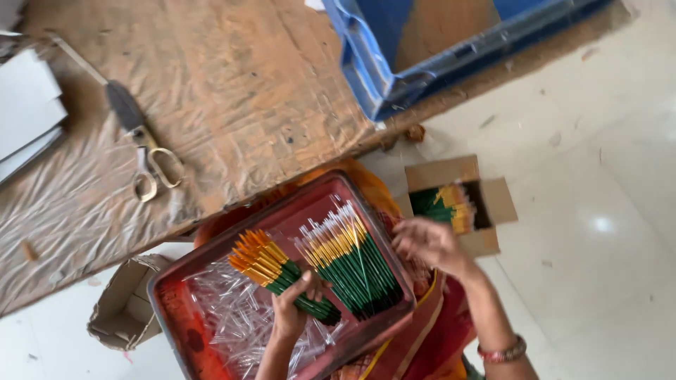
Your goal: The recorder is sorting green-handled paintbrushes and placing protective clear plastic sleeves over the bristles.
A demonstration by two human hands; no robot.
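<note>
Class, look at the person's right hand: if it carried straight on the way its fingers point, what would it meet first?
Probably the loose pile of green-handled paintbrushes in the red tray; the right hand points toward it, though depth is unclear.

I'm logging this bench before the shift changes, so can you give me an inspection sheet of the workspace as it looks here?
Surface: red tray on the person's lap, beside a table covered in wrinkled brown sheeting.
Job's things: bundle of green-handled brushes with orange tips; second bundle with clear caps lying in the tray; loose clear caps.
Clutter: scissors and white sheets on the table.
Grippers: left hand grips the orange-tipped bundle; right hand open at the tray's edge, fingers spread.
Cables: nothing seen.
Surroundings: small cardboard box of brushes on the pale floor; blue crate; another carton.
</note>
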